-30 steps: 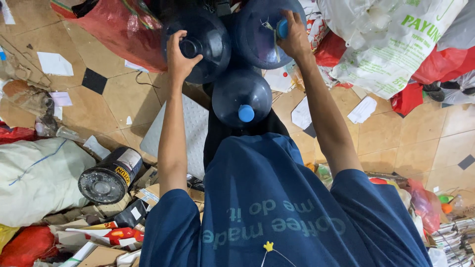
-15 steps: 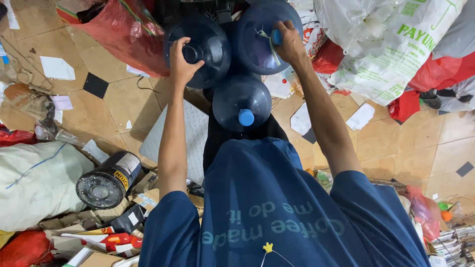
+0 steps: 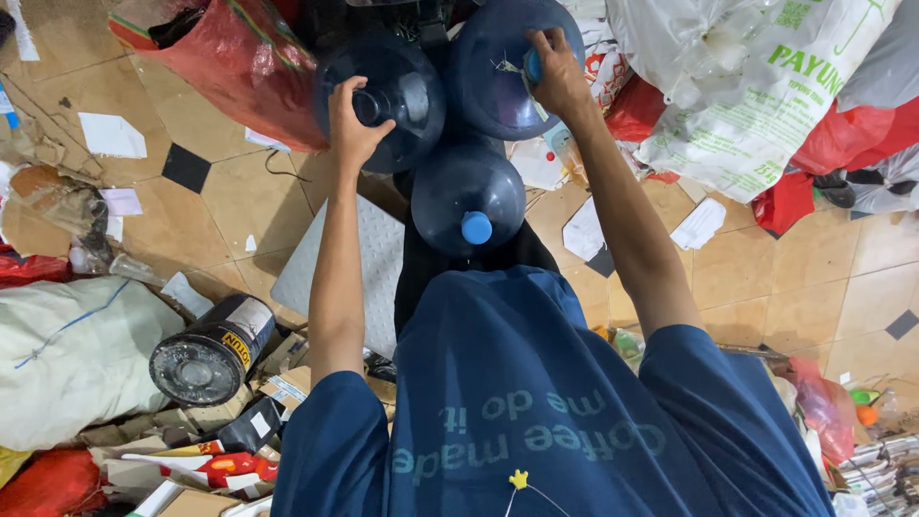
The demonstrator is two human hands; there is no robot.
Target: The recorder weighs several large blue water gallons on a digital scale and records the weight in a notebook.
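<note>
Three large dark blue water jugs lie stacked in front of me, necks toward me. My left hand (image 3: 354, 120) grips the open neck of the upper left jug (image 3: 402, 96). My right hand (image 3: 557, 72) is closed around the blue-capped neck of the upper right jug (image 3: 498, 81). Below and between them rests the third jug (image 3: 467, 191) with a blue cap, touched by neither hand. Both arms are stretched out over my dark blue shirt.
A grey textured platform (image 3: 369, 263) lies on the tiled floor under the jugs. A red plastic bag (image 3: 239, 67) sits at upper left, white and red sacks (image 3: 766, 86) at right. A black tin can (image 3: 211, 349), a white sack (image 3: 67, 354) and cardboard scraps crowd the left.
Both hands stay on the same jug necks. The upper jugs have shifted slightly with the hands; the view has barely moved.
</note>
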